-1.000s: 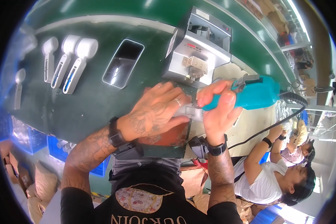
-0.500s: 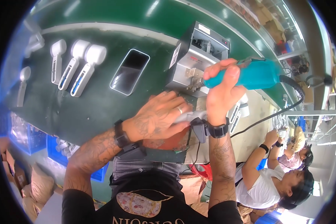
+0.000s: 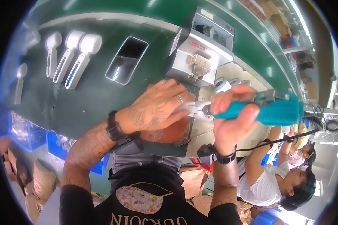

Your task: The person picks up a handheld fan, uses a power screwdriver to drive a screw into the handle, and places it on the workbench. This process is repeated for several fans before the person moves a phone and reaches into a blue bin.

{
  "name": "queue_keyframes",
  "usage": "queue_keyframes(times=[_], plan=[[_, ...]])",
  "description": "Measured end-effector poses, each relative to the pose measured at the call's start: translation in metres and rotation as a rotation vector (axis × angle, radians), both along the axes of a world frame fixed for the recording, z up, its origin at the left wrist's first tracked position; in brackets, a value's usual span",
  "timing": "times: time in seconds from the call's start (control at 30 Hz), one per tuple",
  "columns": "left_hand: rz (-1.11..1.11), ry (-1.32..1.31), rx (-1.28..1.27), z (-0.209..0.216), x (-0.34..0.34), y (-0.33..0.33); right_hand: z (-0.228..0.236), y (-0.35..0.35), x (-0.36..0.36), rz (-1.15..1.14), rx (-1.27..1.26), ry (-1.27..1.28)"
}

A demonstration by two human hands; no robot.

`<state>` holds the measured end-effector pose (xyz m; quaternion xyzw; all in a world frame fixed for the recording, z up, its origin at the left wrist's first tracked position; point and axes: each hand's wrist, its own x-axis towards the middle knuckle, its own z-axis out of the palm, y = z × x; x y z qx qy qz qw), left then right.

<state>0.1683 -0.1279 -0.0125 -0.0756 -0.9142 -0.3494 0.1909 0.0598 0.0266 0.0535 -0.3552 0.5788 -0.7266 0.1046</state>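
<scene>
My right hand (image 3: 233, 122) is wrapped round a teal electric screwdriver (image 3: 276, 108) lying nearly level, a black cord at its rear. Its tip meets the round end of a white plastic device (image 3: 203, 111). My left hand (image 3: 156, 107) grips that device from the left, fingers closed over its handle and hiding most of it. The held device lies above a worn reddish patch (image 3: 165, 131) on the bench. Beyond my hands stands a silver-and-black screw feeder (image 3: 199, 52) with a small metal outlet block on its front.
On the green bench (image 3: 97, 108), several white round-headed devices (image 3: 77, 67) lie at the far left, beside a dark phone (image 3: 127, 60). More white round pieces (image 3: 222, 85) sit right of the feeder. Blue bins (image 3: 28, 135) stand below left. A co-worker (image 3: 263, 180) sits at right.
My right hand has brought the screwdriver from the feeder's outlet down to the white device's round end. My left hand keeps its hold on the device. The whole view has shifted slightly.
</scene>
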Motion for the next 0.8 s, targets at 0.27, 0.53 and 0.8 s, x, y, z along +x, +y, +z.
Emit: queue_keyframes(times=[0.27, 0.53, 0.8], plan=[[0.009, 0.009, -0.002, -0.004, 0.002, 0.001, -0.01, 0.009, 0.009, 0.024, 0.033, -0.001], [0.019, -0.093, 0.048, -0.001, 0.007, 0.003, -0.019, 0.01, 0.013, 0.014, 0.033, -0.013], [0.017, -0.116, 0.019, 0.0, 0.003, 0.003, -0.028, 0.002, 0.013, 0.013, -0.027, -0.026]])
